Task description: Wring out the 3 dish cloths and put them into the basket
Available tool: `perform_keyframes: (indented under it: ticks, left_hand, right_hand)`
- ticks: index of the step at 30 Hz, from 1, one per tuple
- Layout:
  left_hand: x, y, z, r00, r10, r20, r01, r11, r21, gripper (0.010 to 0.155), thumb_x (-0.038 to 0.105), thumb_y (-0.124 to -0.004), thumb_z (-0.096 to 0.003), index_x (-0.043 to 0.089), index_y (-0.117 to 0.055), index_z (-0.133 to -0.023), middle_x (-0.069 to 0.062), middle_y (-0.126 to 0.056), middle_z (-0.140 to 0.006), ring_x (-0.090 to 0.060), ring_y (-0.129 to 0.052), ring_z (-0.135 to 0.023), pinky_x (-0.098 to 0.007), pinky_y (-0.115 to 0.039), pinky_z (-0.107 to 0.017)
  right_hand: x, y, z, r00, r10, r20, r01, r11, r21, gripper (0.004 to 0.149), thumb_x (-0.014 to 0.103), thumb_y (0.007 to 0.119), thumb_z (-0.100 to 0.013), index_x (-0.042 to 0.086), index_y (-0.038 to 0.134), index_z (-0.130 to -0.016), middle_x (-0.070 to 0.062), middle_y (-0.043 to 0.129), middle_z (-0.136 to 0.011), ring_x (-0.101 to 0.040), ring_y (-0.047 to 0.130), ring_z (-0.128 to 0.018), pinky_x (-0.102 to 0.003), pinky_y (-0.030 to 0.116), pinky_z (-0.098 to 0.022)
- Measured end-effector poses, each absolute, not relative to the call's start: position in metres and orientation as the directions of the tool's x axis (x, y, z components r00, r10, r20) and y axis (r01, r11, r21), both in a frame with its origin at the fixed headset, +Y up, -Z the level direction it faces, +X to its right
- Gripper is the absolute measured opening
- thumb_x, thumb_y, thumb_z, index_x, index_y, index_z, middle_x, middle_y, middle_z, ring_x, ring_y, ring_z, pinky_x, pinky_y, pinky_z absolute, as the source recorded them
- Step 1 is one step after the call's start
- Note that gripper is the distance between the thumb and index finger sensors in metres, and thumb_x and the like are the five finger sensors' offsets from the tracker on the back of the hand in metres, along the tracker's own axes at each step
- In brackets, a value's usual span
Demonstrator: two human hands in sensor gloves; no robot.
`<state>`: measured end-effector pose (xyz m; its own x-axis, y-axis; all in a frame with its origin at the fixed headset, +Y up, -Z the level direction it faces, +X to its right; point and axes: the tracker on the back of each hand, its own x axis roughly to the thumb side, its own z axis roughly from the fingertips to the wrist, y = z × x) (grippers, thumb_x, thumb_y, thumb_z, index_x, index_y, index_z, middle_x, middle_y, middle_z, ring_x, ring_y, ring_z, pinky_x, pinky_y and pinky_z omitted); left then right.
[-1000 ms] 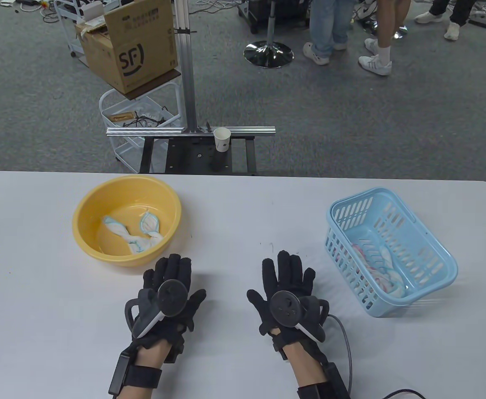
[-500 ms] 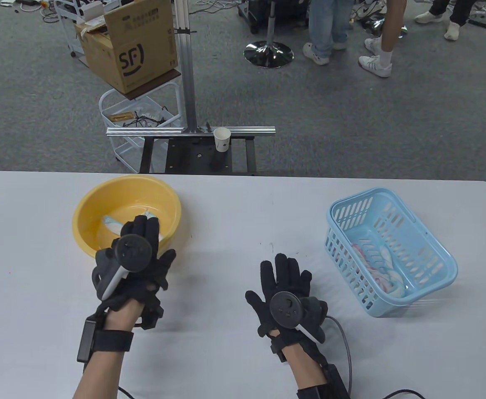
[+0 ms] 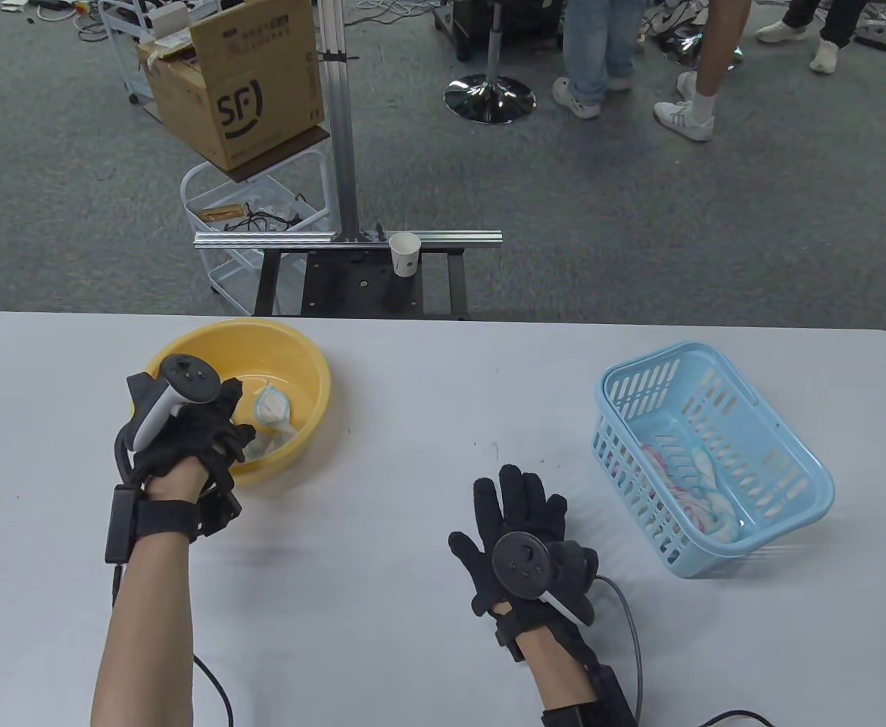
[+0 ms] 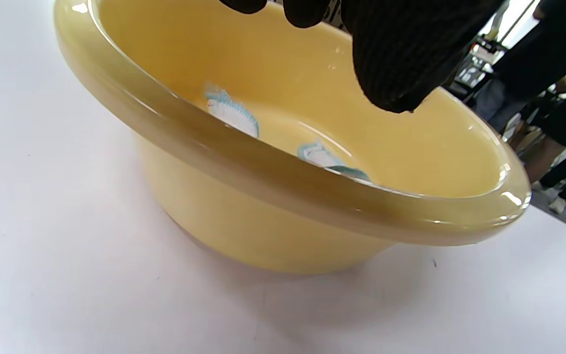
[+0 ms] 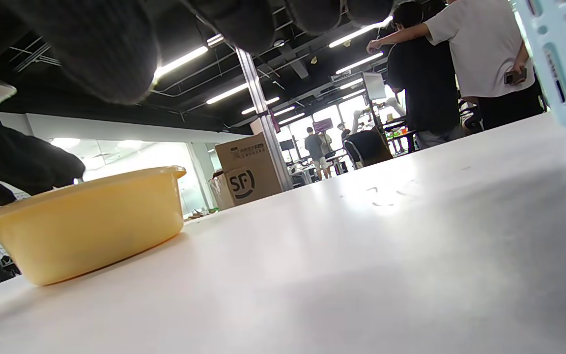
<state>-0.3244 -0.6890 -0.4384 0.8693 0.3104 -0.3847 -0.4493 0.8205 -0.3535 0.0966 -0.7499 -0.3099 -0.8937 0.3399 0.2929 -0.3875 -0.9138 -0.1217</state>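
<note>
1. The left hand [image 3: 185,424] is over the near-left rim of the yellow basin [image 3: 314,379], fingers dipping inside toward the blue-edged dish cloth [image 3: 270,405]; whether they grip it cannot be told, since the palm and tracker hide the fingertips from above, and the wrist view shows only dark fingertips [image 4: 391,73] hanging above the bowl with nothing plainly pinched.
2. The right hand [image 3: 519,530] lies flat on the white table [image 3: 428,394], fingers spread, holding nothing; it sits between the basin and the blue basket [image 3: 715,363].
3. The basket already holds at least one pink-and-white cloth [image 3: 689,477] (how many are bundled there is unclear).
4. Likely risks: lifting the cloth with one hand may drip water across the table on the way to the basket; a pull against the near wall could tip or slide the light basin; a cloth wrung away from the bowl would wet the table.
</note>
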Motion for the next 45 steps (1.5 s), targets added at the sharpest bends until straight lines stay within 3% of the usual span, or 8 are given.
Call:
perform_keyframes:
  ticks: [7,13,19,24,27,32,36,45]
  left_hand:
    - [-0.317,-0.714,-0.466,0.891,0.209,-0.402,-0.420,0.716,-0.558,0.080,0.040,-0.088,-0.0471,0.043,-0.042,-0.112,0.017,-0.034,-0.118,-0.025,-0.030,-0.117,-0.058,-0.029,-0.083]
    - [-0.311,-0.729,-0.481,0.901,0.174,-0.398,-0.407,0.657,-0.634,0.087,0.043,-0.093,-0.0441,0.044,-0.038,-0.112,0.016,-0.034,-0.119,-0.026,-0.031,-0.117,-0.058,-0.031,-0.083]
    - [-0.310,-0.744,-0.491,0.915,0.120,-0.386,-0.365,0.653,-0.663,0.088,0.045,-0.094,-0.0429,0.041,-0.039,-0.112,0.011,-0.041,-0.118,-0.029,-0.043,-0.114,-0.059,-0.036,-0.082]
    - [-0.309,-0.749,-0.496,0.921,0.108,-0.373,-0.344,0.674,-0.654,0.082,0.040,-0.093,-0.0438,0.039,-0.047,-0.111,0.009,-0.048,-0.114,-0.031,-0.053,-0.107,-0.057,-0.041,-0.081]
    - [-0.309,-0.751,-0.499,0.938,0.065,-0.340,-0.283,0.707,-0.647,0.071,0.038,-0.093,-0.0439,0.036,-0.060,-0.107,0.007,-0.057,-0.108,-0.031,-0.062,-0.100,-0.056,-0.044,-0.080]
    - [-0.308,-0.754,-0.497,0.947,0.050,-0.317,-0.248,0.741,-0.623,0.047,0.033,-0.090,-0.0460,0.028,-0.082,-0.092,0.005,-0.071,-0.098,-0.030,-0.071,-0.091,-0.055,-0.050,-0.079]
    - [-0.309,-0.747,-0.493,0.951,0.074,-0.300,-0.244,0.774,-0.584,0.046,0.035,-0.086,-0.0468,0.030,-0.081,-0.092,0.007,-0.070,-0.098,-0.029,-0.070,-0.094,-0.055,-0.050,-0.079]
    - [-0.315,-0.696,-0.479,0.893,0.325,-0.311,-0.434,0.804,-0.407,0.046,0.034,-0.080,-0.0477,0.029,-0.075,-0.093,0.006,-0.066,-0.108,-0.029,-0.063,-0.107,-0.058,-0.050,-0.079]
  right_hand:
    - [0.096,-0.749,-0.310,-0.892,0.331,0.309,-0.380,-0.917,-0.117,0.076,0.062,0.074,-0.052,0.022,0.044,-0.110,-0.017,0.031,-0.117,-0.048,0.033,-0.108,-0.074,0.031,-0.070]
    - [0.101,-0.751,-0.312,-0.894,0.340,0.292,-0.383,-0.918,-0.104,0.076,0.062,0.074,-0.052,0.023,0.045,-0.110,-0.017,0.031,-0.117,-0.049,0.033,-0.108,-0.074,0.032,-0.070]
    - [0.101,-0.752,-0.312,-0.894,0.341,0.290,-0.383,-0.919,-0.099,0.076,0.062,0.074,-0.052,0.023,0.045,-0.110,-0.017,0.031,-0.117,-0.049,0.035,-0.107,-0.074,0.033,-0.070]
    - [0.104,-0.753,-0.313,-0.897,0.345,0.277,-0.382,-0.919,-0.093,0.075,0.061,0.074,-0.052,0.023,0.045,-0.110,-0.017,0.032,-0.117,-0.050,0.036,-0.107,-0.074,0.034,-0.070]
    - [0.104,-0.753,-0.313,-0.895,0.352,0.275,-0.389,-0.917,-0.092,0.075,0.061,0.075,-0.052,0.023,0.046,-0.110,-0.017,0.032,-0.117,-0.050,0.038,-0.107,-0.075,0.034,-0.070]
    - [0.104,-0.753,-0.313,-0.895,0.355,0.271,-0.390,-0.917,-0.087,0.074,0.060,0.075,-0.052,0.023,0.047,-0.110,-0.017,0.033,-0.117,-0.051,0.039,-0.106,-0.074,0.035,-0.070]
    - [0.105,-0.753,-0.313,-0.892,0.365,0.265,-0.398,-0.914,-0.082,0.073,0.060,0.075,-0.052,0.022,0.048,-0.109,-0.017,0.034,-0.117,-0.051,0.040,-0.106,-0.075,0.035,-0.070]
    - [0.104,-0.753,-0.313,-0.888,0.370,0.271,-0.403,-0.912,-0.076,0.074,0.059,0.074,-0.053,0.020,0.047,-0.109,-0.018,0.035,-0.117,-0.051,0.041,-0.106,-0.075,0.035,-0.070]
